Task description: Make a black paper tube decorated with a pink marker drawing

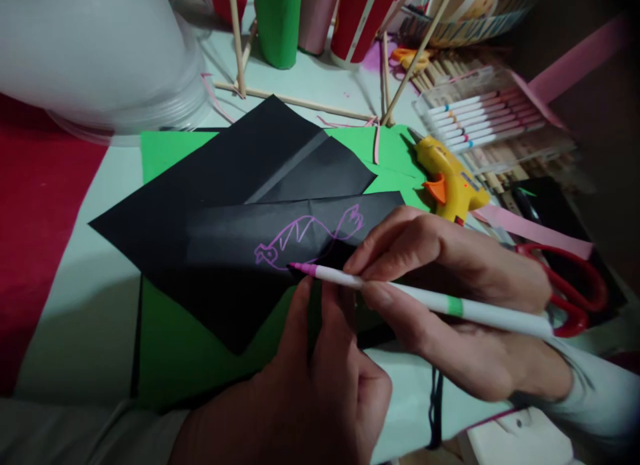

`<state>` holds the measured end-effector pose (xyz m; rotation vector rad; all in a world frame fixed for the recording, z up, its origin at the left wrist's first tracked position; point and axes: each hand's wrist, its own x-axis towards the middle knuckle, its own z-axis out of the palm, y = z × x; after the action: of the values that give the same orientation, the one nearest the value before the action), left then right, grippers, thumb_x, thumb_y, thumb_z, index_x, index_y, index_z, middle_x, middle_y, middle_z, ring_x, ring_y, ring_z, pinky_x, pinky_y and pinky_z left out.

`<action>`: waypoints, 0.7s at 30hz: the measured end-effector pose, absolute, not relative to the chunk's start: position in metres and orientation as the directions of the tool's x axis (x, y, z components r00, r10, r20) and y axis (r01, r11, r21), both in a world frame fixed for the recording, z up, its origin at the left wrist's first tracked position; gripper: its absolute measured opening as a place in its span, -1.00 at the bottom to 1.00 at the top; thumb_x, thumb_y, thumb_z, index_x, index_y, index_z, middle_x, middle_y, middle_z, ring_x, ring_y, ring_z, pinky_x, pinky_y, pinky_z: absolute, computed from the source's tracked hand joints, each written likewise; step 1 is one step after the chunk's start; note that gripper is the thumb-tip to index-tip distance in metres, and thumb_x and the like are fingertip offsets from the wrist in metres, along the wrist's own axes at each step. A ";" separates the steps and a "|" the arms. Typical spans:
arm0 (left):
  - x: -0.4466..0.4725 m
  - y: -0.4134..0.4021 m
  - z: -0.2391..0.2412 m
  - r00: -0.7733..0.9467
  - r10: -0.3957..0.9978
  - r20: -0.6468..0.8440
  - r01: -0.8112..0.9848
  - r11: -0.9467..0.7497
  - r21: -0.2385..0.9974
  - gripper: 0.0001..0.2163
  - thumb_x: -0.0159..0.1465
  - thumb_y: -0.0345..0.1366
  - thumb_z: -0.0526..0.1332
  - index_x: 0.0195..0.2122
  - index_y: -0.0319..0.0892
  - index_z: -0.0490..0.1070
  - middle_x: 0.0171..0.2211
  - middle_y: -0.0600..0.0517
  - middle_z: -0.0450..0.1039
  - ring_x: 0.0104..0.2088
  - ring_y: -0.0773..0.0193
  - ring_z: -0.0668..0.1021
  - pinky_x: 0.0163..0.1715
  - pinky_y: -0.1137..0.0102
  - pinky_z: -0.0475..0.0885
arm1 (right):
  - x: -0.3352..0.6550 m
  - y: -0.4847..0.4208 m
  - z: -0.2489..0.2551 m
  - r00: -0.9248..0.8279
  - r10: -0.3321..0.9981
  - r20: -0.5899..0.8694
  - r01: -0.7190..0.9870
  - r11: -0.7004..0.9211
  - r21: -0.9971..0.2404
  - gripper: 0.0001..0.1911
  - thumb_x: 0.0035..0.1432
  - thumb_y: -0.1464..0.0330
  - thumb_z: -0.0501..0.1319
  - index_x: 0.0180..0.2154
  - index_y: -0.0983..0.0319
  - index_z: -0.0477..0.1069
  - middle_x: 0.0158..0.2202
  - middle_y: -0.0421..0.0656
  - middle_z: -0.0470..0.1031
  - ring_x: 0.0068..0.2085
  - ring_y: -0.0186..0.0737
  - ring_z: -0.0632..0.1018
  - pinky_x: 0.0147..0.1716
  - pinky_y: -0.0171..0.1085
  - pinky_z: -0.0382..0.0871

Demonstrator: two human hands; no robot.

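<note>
My right hand is closed around a white marker with a pink tip. The tip touches a black sheet of paper, right at a purple outline drawing of an animal. My left hand sits below it, with two fingers pressed down on the near edge of the black paper, just beside the marker tip. The black paper lies over a green sheet.
A yellow glue gun lies right of the paper, red-handled scissors beyond my right hand. A clear box of markers, wooden sticks, a pink paper strip, cups at the back and a white jar at top left.
</note>
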<state>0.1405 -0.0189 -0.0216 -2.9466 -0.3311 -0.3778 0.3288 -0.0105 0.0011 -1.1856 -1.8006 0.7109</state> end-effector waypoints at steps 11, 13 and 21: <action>0.140 -0.018 -0.018 0.959 0.184 0.217 0.222 -0.960 -0.168 -0.88 0.30 -0.48 0.16 -0.24 -0.32 0.50 -0.08 -0.27 0.68 0.00 -0.21 0.67 0.02 -0.01 0.63 | 0.332 -0.007 -0.006 -0.159 0.916 0.369 0.476 0.399 -0.784 -0.83 0.18 0.56 0.28 -0.39 0.21 0.40 -0.38 -0.11 0.57 -0.34 -0.23 0.58 -0.40 -0.21 0.47; 0.139 -0.018 -0.017 0.963 0.177 0.204 0.214 -0.961 -0.175 -0.87 0.30 -0.49 0.14 -0.24 -0.32 0.49 -0.07 -0.28 0.68 0.02 -0.22 0.67 0.03 0.00 0.64 | 0.333 -0.007 -0.003 -0.176 0.919 0.352 0.465 0.393 -0.793 -0.81 0.18 0.56 0.27 -0.40 0.18 0.39 -0.40 -0.11 0.57 -0.36 -0.20 0.57 -0.44 -0.19 0.45; 0.139 -0.019 -0.021 0.958 0.189 0.215 0.225 -0.961 -0.158 -0.88 0.31 -0.46 0.14 -0.25 -0.32 0.48 -0.02 -0.33 0.65 0.05 -0.26 0.65 0.04 -0.01 0.64 | 0.335 -0.009 0.003 -0.156 0.939 0.307 0.531 0.342 -0.775 -0.81 0.22 0.50 0.25 -0.39 0.12 0.35 -0.39 -0.13 0.56 -0.37 -0.17 0.54 -0.41 -0.13 0.43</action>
<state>0.1393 -0.0190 -0.0207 -2.9283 -0.3122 -0.2958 0.3349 -0.0094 0.0027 -1.3001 -1.8127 0.6484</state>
